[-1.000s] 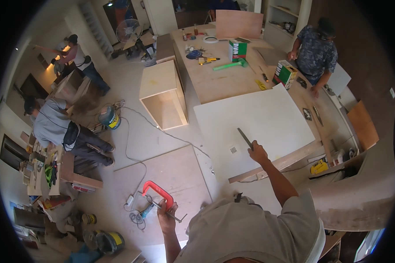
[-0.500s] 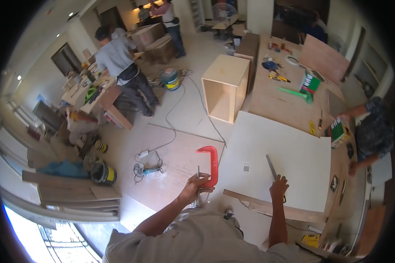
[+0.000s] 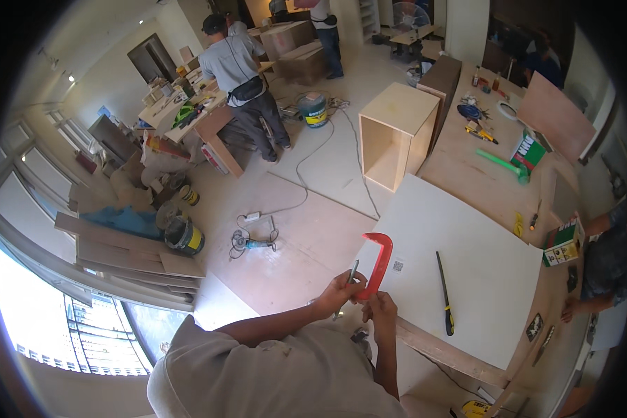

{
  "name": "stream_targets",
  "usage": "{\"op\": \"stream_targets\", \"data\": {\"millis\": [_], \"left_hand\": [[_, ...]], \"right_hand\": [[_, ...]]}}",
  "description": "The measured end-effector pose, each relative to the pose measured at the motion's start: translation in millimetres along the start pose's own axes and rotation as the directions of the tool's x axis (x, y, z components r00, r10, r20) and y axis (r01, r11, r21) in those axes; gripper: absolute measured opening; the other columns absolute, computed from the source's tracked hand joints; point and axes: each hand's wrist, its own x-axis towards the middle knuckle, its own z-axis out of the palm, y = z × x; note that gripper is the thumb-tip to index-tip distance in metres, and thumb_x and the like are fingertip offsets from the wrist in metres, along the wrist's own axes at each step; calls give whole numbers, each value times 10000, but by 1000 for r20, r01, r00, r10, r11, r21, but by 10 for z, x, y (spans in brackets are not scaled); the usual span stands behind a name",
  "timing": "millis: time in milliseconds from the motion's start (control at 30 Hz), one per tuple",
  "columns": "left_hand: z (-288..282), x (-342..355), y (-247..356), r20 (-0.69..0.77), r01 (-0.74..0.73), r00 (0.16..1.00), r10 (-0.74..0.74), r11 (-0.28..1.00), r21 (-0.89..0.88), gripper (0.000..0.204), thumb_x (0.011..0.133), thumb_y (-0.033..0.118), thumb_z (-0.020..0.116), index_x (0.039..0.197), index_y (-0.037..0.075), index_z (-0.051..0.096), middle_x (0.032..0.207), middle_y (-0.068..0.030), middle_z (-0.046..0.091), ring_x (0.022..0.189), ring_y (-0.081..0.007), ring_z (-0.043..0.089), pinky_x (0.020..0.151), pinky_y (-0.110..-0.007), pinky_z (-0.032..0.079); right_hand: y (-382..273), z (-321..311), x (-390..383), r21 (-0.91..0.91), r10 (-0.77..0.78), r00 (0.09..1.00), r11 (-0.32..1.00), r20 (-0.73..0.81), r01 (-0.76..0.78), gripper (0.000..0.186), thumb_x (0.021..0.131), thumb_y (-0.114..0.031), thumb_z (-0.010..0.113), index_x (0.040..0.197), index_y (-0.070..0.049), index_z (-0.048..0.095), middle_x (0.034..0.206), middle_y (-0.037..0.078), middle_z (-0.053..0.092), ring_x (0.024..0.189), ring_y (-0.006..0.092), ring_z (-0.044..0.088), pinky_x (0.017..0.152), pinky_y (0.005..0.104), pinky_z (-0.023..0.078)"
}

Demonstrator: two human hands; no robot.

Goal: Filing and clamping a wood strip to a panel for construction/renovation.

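Note:
A red C-clamp stands upright in front of me, its jaw pointing left. My left hand is closed around its lower part and the metal screw. Beside it, my right hand pinches at the bottom end of the clamp, its fingertips partly hidden. To the right, a long file-like tool with a black and yellow handle lies on the white board, apart from both hands.
The white board rests on a wooden workbench with a green hammer and a box. A power tool with a cord lies on the floor panel at left. An open wooden cabinet stands ahead. A co-worker's hand is at right.
My right hand has let go of the file-like tool on the board and moved left to the clamp. My left hand still holds the clamp. The view has swung left.

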Motion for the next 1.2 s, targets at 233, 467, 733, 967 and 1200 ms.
{"op": "stream_targets", "data": {"millis": [233,467,733,967,1200], "left_hand": [[41,-43,286,85,-110,991,106,993,41,208,989,201,622,1104,34,576,911,-43,626,811,-115,608,758,-266,498],[206,14,239,233,-117,969,78,980,160,137,996,145,597,1041,16,597,878,-36,619,808,-104,587,744,-282,496],[431,20,367,323,24,939,-116,961,276,186,987,172,620,1059,1,602,874,-52,641,797,-124,612,721,-283,499],[516,307,533,482,150,830,-279,946,289,491,965,276,651,1356,8,523,911,-74,672,718,-133,629,645,-276,501],[529,341,560,678,193,693,-245,969,153,551,911,186,706,1404,51,498,1189,-38,627,1086,-135,570,894,-306,475]], "right_hand": [[-122,-63,193,28,-236,967,971,-97,239,339,1026,-291,558,1198,2,546,1031,94,650,801,112,616,607,262,499],[-756,-236,428,142,-319,911,921,-263,363,267,1055,-247,516,1197,-32,583,970,58,678,810,85,614,683,248,505],[-981,-624,445,72,-326,917,934,-229,350,298,1071,-251,471,943,-18,606,777,35,622,701,81,569,660,250,479],[-1121,-500,464,117,-350,894,912,-281,393,278,1063,-196,471,918,-6,614,753,29,607,626,65,510,570,238,440],[-1509,-268,394,-20,-426,903,905,-54,426,162,1010,-81,511,913,-6,616,818,20,617,663,63,501,620,240,448]]}}
